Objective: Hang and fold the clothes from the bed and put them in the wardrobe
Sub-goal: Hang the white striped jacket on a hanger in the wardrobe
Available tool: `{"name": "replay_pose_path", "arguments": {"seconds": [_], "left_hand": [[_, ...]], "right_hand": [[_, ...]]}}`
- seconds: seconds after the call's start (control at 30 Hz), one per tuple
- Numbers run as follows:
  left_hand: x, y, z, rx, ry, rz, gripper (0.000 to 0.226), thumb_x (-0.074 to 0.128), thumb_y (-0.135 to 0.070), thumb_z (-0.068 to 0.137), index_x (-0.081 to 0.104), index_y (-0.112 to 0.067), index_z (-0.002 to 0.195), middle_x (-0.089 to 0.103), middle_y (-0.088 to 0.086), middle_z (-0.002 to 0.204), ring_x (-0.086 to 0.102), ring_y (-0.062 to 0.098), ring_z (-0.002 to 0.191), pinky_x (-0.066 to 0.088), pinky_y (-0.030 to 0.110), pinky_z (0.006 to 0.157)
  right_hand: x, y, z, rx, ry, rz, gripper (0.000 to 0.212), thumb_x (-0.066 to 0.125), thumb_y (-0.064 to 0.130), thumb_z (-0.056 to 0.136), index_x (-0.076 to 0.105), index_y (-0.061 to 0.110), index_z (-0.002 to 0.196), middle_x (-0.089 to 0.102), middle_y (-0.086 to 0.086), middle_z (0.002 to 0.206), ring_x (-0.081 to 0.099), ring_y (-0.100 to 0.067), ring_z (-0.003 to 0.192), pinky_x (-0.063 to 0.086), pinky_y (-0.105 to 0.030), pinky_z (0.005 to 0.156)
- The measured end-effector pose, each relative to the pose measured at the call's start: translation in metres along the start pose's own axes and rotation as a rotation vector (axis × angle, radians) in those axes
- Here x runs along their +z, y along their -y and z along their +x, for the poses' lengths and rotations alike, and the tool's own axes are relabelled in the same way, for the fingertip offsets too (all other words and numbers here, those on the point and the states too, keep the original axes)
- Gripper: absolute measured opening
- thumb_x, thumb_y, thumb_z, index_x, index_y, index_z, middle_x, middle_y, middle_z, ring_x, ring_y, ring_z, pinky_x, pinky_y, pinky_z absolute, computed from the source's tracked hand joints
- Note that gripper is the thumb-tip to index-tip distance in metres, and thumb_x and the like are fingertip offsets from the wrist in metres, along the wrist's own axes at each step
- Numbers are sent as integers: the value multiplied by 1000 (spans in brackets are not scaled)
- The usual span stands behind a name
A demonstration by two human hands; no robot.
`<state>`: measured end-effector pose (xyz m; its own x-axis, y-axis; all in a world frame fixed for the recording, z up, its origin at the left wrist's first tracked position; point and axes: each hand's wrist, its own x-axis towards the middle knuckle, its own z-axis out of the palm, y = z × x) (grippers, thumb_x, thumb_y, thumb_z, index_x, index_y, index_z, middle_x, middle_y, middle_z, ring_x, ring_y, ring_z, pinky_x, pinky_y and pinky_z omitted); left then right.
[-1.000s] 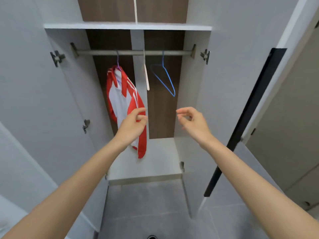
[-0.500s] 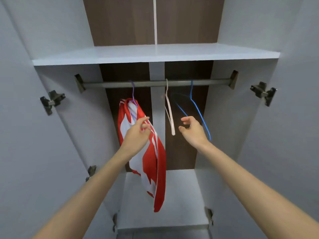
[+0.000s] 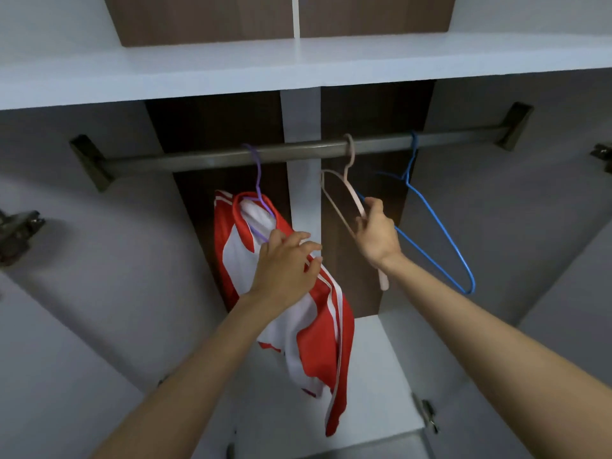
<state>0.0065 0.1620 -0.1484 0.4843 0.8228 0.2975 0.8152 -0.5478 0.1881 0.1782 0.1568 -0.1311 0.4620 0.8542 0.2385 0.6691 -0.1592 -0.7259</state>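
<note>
A red and white shirt (image 3: 324,329) hangs on a purple hanger (image 3: 258,180) from the wardrobe rail (image 3: 212,157). My left hand (image 3: 284,263) rests on the shirt's shoulder, fingers spread over the cloth. To its right a pale pink hanger (image 3: 347,193) hangs empty on the rail, and my right hand (image 3: 376,231) is closed around its arm. A blue wire hanger (image 3: 440,233) hangs empty further right, behind my right wrist.
A white shelf (image 3: 298,67) runs above the rail. The white wardrobe floor (image 3: 374,376) lies below the shirt. Grey side walls close in on both sides, with door hinges (image 3: 16,230) at the left and right edges.
The view has moved closer into the wardrobe. My right hand went from open beside the pink hanger to closed on it. My left hand slid onto the shirt's shoulder.
</note>
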Motion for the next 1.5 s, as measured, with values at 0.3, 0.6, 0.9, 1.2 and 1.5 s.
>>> {"name": "replay_pose_path", "arguments": {"seconds": [0.3,0.6,0.9,1.2,1.5], "left_hand": [[-3,-7,17,-15,-52,-96,43,46,-35,97,45,-24,139,49,-1,137,37,19,126,31,29,102],[-25,-96,-11,141,-127,-396,65,48,-24,99,13,-17,152,15,5,159,16,24,145,22,38,115],[5,-202,-162,349,59,-388,29,39,-25,102,59,-24,123,61,-1,113,52,23,113,26,50,109],[10,-263,-280,452,159,-605,8,65,-22,89,62,-15,87,60,-9,75,57,11,73,46,34,69],[28,-380,-351,691,508,-686,8,76,-23,79,70,-19,78,66,-11,68,59,0,63,46,26,62]], "right_hand": [[-35,3,0,-156,-252,66,28,46,18,100,64,15,121,70,-4,101,63,-16,82,40,-14,68],[-139,-37,-113,-87,-175,123,21,56,28,96,74,26,106,59,21,55,42,3,53,34,-10,56],[-231,-114,-313,185,103,409,19,57,29,95,75,36,94,30,3,56,22,-10,45,19,-15,39],[-297,-185,-478,378,106,471,23,54,31,97,73,26,108,35,11,51,24,-4,42,21,-14,38],[-323,-209,-583,376,-195,249,10,59,22,93,64,23,84,69,5,78,62,-7,67,46,-21,66]]}}
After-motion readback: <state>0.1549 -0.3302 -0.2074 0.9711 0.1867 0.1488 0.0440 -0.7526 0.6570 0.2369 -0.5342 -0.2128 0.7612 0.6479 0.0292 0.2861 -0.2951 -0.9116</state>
